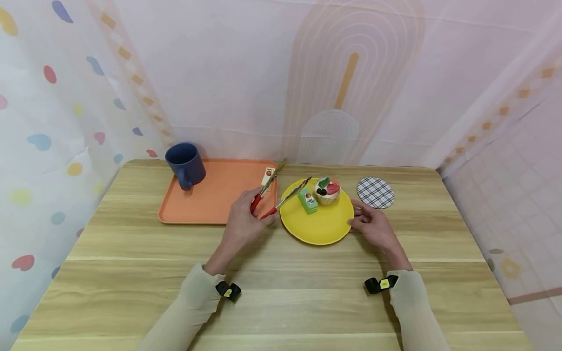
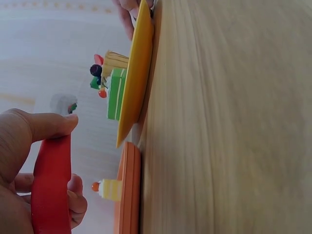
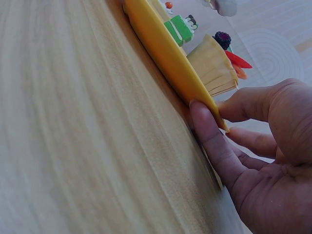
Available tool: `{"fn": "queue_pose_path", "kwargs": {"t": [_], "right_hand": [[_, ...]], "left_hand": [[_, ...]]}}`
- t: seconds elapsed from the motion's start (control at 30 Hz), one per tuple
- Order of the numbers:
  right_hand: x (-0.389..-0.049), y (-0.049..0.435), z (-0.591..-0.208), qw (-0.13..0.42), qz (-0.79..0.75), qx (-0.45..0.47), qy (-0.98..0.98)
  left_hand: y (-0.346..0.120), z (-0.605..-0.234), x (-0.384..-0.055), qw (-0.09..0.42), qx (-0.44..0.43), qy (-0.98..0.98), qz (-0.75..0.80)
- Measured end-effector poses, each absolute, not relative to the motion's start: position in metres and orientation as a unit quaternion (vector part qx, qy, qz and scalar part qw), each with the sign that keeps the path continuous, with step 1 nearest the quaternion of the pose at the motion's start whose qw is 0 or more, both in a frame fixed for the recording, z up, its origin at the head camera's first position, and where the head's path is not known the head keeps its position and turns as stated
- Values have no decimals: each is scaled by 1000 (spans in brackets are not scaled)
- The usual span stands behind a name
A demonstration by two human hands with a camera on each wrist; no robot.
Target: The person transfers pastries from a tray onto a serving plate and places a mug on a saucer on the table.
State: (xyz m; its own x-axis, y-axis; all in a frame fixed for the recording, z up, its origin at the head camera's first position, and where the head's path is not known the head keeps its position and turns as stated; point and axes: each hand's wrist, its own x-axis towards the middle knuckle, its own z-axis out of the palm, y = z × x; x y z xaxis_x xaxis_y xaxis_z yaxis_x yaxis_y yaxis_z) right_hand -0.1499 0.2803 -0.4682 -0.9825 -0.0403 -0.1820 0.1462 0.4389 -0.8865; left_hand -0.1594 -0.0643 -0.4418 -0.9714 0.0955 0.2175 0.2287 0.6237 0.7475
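My left hand (image 1: 247, 220) grips a pair of red-handled tongs (image 1: 269, 212) whose metal arms are spread apart, with nothing between the tips. Those tips hang near the gap between the tray and the yellow plate (image 1: 317, 229). Pinching the plate's right rim between thumb and fingers is my right hand (image 1: 373, 225). On the plate lie a green cake slice (image 1: 308, 201) and a fruit-topped cupcake (image 1: 327, 191), side by side. A pale yellow cake slice (image 2: 112, 189) with a small red topping sits on the orange tray's right end, partly behind the tongs in the head view.
The orange tray (image 1: 210, 204) lies left of the plate, and a dark blue mug (image 1: 186, 165) stands at its back left corner. A round checked coaster (image 1: 375, 193) is on the wooden table (image 1: 290, 302) behind my right hand. A patterned curtain (image 1: 246, 73) hangs behind the table.
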Motion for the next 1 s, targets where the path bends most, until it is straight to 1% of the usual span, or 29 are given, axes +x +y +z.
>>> {"fn": "queue_pose_path", "kwargs": {"t": [0.43, 0.73, 1.0], "right_hand": [[-148, 279, -466, 90, -546, 34, 832], [-148, 280, -469, 89, -541, 36, 836], [-149, 279, -467, 87, -539, 30, 837]], "left_hand": [[-74, -444, -160, 94, -82, -898, -422], [-83, -444, -158, 74, -59, -904, -418], [-90, -445, -160, 72, -45, -908, -410]]}}
